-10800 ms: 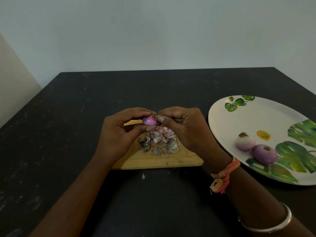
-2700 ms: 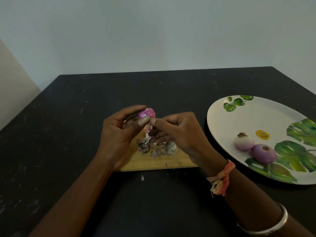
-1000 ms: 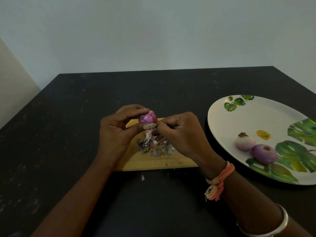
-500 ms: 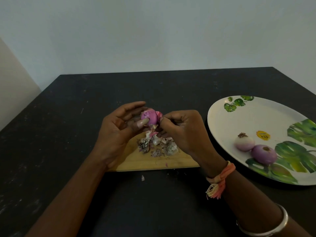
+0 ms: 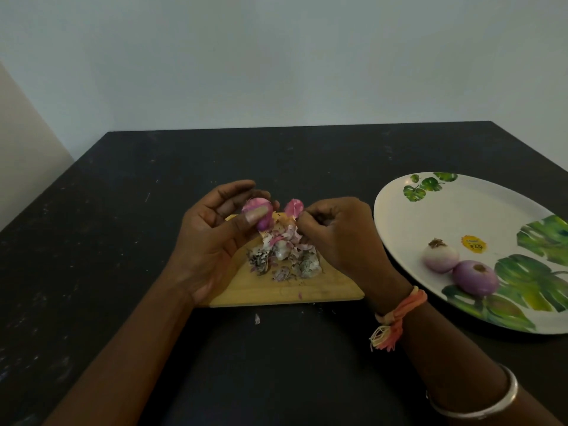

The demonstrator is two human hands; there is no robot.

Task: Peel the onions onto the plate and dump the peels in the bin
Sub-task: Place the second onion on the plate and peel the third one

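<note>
Two peeled onions (image 5: pixel 475 278) sit right beside each other on the big leaf plate (image 5: pixel 461 210), which lies at 3 o'clock from the wooden board (image 5: pixel 307 293). One more onion (image 5: pixel 263 221) is up in the left hand (image 5: pixel 212 241), held between the thumb and the curled fingers, just over the 12 o'clock end of the board. The right hand (image 5: pixel 341 238), at 3 o'clock from that onion and very near it, has its fingers curled in and pinches a pink bit of skin (image 5: pixel 294 207) that looks pulled away from the onion. So the step now is peeling the third onion, and I think it is close to done, since the onion looks smooth where it shows. The next move, I guess, is to drop that skin on the pile of peels (image 5: pixel 282 256) on the board, check the onion for more loose skin, then carry it over to 3 o'clock and set it by the other two. Nothing seems to stand in the way there but the rim of the plate. One small peel (image 5: pixel 257 318) lies on the black table (image 5: pixel 123 210) at 6 o'clock from the board and will need picking up too. No bin shows, so I cannot tell where the peels must go.
</note>
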